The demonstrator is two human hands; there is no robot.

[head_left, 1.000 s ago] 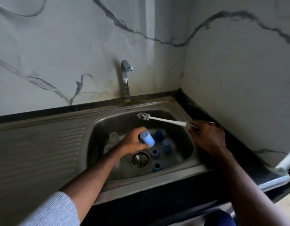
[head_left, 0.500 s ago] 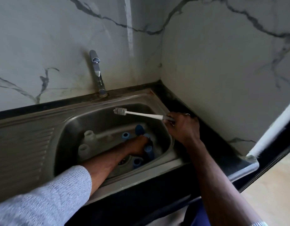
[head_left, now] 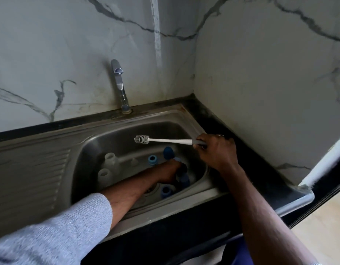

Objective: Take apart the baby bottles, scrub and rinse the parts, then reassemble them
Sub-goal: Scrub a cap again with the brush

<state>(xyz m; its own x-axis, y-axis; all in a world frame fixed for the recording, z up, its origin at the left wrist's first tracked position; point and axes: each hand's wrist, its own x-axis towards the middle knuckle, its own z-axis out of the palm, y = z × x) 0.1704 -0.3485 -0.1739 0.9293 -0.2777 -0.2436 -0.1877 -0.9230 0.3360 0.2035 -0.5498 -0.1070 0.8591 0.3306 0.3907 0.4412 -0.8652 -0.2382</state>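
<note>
My left hand (head_left: 168,172) reaches down to the floor of the steel sink (head_left: 205,192), fingers curled over a light blue cap (head_left: 177,159) that peeks out at its knuckles. Around it lie a blue ring (head_left: 152,159), a dark blue cap (head_left: 168,151), another blue cap (head_left: 184,180) and a second ring (head_left: 166,191). Two clear bottle bodies (head_left: 109,158) lie at the basin's left side. My right hand (head_left: 216,150) grips the handle of a white bottle brush (head_left: 142,139), held level above the basin with its head pointing left.
A chrome tap (head_left: 119,83) stands behind the basin with no water visibly running. The ribbed drainboard (head_left: 31,169) stretches to the left. Marble walls meet in a corner at the back right. A dark counter strip (head_left: 260,169) runs along the right.
My left hand, which held the light blue cap up above the drain, has dropped to the sink floor at the right. The brush stays level in my right hand; my view has shifted right.
</note>
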